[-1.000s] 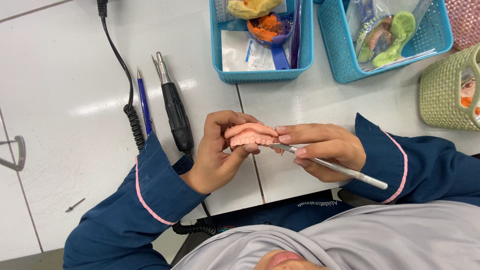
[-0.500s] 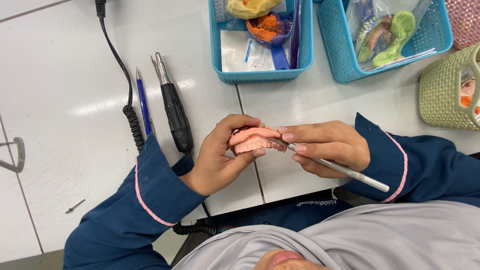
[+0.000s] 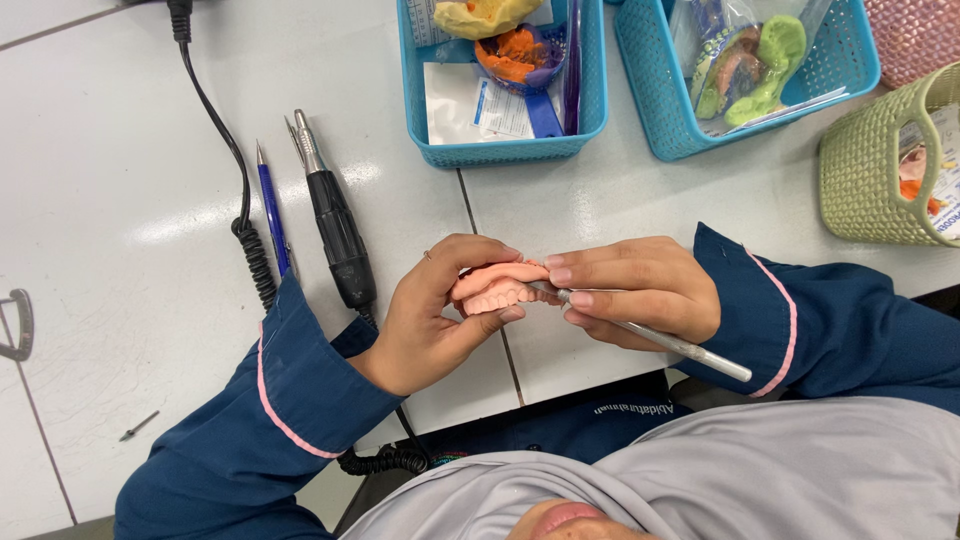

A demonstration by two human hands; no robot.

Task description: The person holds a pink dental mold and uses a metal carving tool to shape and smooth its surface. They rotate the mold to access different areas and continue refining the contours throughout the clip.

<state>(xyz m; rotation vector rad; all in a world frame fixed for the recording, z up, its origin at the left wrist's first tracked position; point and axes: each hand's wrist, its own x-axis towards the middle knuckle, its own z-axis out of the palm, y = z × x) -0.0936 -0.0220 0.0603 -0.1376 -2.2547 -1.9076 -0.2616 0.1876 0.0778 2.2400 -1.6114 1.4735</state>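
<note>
the left hand [image 3: 430, 320] has rolled the pink denture model [image 3: 497, 287] slightly — teeth now more exposed; the right hand [image 3: 640, 290] has brought the metal instrument [image 3: 655, 338] tip closer in.

pink wax denture [image 3: 497, 287] held above the table, slim metal tool [image 3: 655, 336] touching it

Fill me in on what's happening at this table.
A person in a dark blue coat holds a pink wax denture in the left hand and works at it with a thin metal instrument gripped like a pen in the right hand. On the white table beside them lie a black motor handpiece with its cord and a blue pen. Two blue baskets and a green basket of supplies stand further back.
</note>
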